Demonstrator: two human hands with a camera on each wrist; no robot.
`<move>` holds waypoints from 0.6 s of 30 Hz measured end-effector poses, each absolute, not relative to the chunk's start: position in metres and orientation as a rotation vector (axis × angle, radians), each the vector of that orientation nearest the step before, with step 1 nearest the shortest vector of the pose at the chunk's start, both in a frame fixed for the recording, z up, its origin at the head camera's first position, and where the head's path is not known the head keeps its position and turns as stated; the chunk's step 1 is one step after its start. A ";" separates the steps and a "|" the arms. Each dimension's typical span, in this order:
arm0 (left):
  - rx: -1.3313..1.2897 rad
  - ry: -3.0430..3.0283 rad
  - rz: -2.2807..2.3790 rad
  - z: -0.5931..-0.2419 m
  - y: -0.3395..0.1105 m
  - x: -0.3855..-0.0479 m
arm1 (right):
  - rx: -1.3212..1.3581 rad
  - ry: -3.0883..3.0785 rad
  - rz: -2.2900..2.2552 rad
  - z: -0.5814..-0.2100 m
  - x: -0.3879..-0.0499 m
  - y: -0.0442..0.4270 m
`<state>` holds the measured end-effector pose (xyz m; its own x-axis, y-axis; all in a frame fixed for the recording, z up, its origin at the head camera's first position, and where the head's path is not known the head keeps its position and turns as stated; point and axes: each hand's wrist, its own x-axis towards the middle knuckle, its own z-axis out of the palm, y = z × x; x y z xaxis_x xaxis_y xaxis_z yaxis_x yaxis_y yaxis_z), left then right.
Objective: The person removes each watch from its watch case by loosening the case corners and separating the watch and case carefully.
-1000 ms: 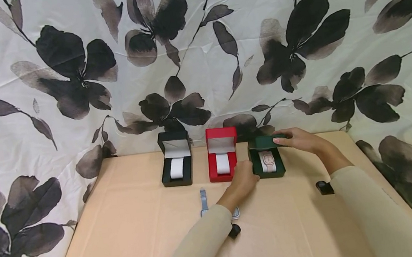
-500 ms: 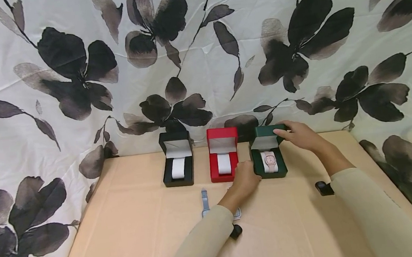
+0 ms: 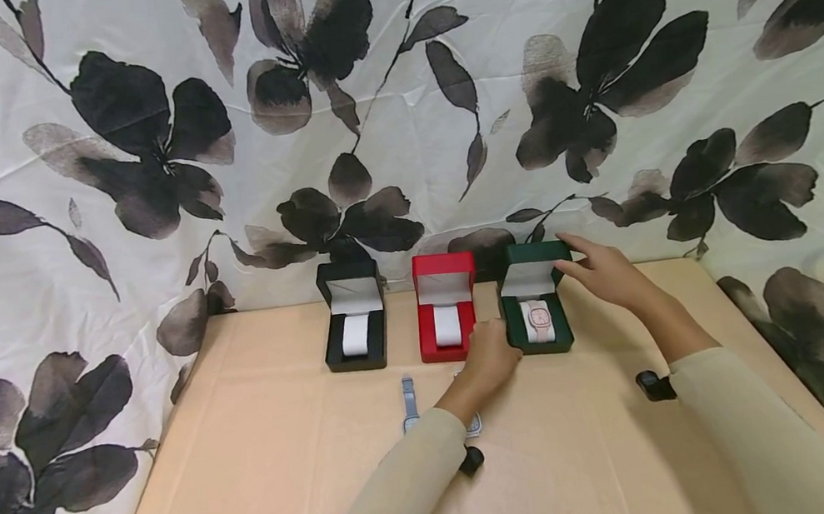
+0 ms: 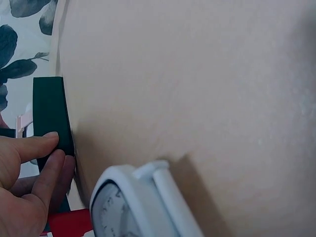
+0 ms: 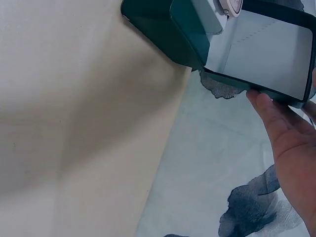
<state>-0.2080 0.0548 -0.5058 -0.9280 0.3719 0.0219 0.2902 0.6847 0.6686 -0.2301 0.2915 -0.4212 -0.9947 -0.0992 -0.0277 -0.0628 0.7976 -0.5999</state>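
Note:
On the right of the row stands a green watch box (image 3: pixel 559 344) with its lid raised, a pink watch (image 3: pixel 538 316) on its white cushion. My left hand (image 3: pixel 490 358) is at its front left corner; in the left wrist view its thumb and fingers pinch the box's front (image 4: pixel 49 101). My right hand (image 3: pixel 602 270) is at the right side of the lid, with extended fingertips touching the lid's edge in the right wrist view (image 5: pixel 269 54). A light blue watch (image 3: pixel 409 400) and a white watch (image 3: pixel 473 426), partly behind my left forearm, lie in front.
A red watch box (image 3: pixel 441 356) and a black watch box (image 3: pixel 357 363) stand open to the left, each with a bare white cushion. They sit near the back of the cloth-covered table (image 3: pixel 289 454). Behind hangs a floral curtain (image 3: pixel 398 124).
The green box's lid has swung up and back from partly lowered to fully raised. My right hand rose with it, and its grip on the lid loosened. My left hand stayed put.

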 end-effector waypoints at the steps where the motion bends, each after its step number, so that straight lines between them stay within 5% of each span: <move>1: 0.549 2.776 1.073 -0.505 0.055 -0.208 | -0.137 2.926 -0.973 -0.421 -0.229 0.292; 18: 0.518 2.698 1.145 -0.503 0.052 -0.204 | -0.174 2.921 -0.998 -0.416 -0.193 0.282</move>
<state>-0.2043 0.0519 -0.5025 -0.9262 0.3767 -0.0164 0.2498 0.6457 0.7215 -0.1926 0.2816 -0.4161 -0.9924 -0.1222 -0.0112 -0.0898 0.7855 -0.6123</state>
